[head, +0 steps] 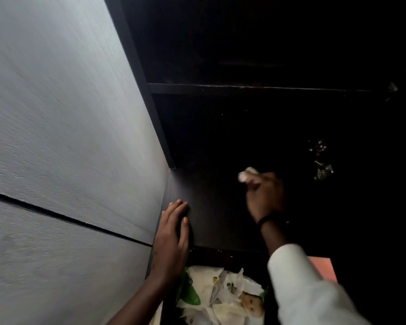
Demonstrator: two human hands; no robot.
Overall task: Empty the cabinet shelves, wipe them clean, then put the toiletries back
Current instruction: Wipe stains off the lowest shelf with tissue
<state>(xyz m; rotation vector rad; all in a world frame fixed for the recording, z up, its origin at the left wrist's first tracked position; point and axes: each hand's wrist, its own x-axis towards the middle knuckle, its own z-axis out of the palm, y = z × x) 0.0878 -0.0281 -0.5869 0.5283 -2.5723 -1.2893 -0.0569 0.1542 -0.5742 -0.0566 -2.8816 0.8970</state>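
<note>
Under our right hand (265, 195), which grips a crumpled white wipe (247, 174), the dark shelf (211, 207) is mid-wipe, our left hand (174, 231) resting flat beside it; next we likely sweep the remaining surface.

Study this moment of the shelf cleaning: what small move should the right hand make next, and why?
Probably draw the white wipe across the dark shelf toward its front edge. The right hand grips the wipe over the shelf's middle, the left hand rests flat at the left edge as a brace, and the near surface looks bare, so wiping seems under way.
</note>
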